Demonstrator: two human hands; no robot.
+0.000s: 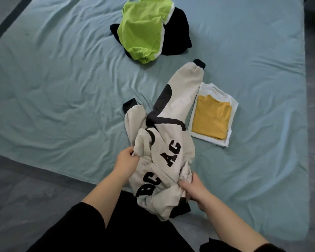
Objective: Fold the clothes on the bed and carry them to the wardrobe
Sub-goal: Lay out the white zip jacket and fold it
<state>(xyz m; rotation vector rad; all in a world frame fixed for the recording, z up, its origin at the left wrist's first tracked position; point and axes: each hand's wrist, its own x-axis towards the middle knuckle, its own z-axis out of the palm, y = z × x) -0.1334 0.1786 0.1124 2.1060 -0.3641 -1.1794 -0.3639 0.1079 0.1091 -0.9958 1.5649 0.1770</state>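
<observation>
At the near edge of the bed a cream jacket lies crumpled, sleeves splayed away from the person. The left hand has its fingers curled round a bunch of fabric on the jacket's left side. The right hand grips cloth on the opposite side, possibly by the zip, likely to pull the body flat for folding. Just right of the jacket a folded yellow top lies on a folded white top, finished and set aside. Beyond it a green garment lies over a black garment.

On the cream jacket before you, large black letters read "AG" above and "BC" below.
</observation>
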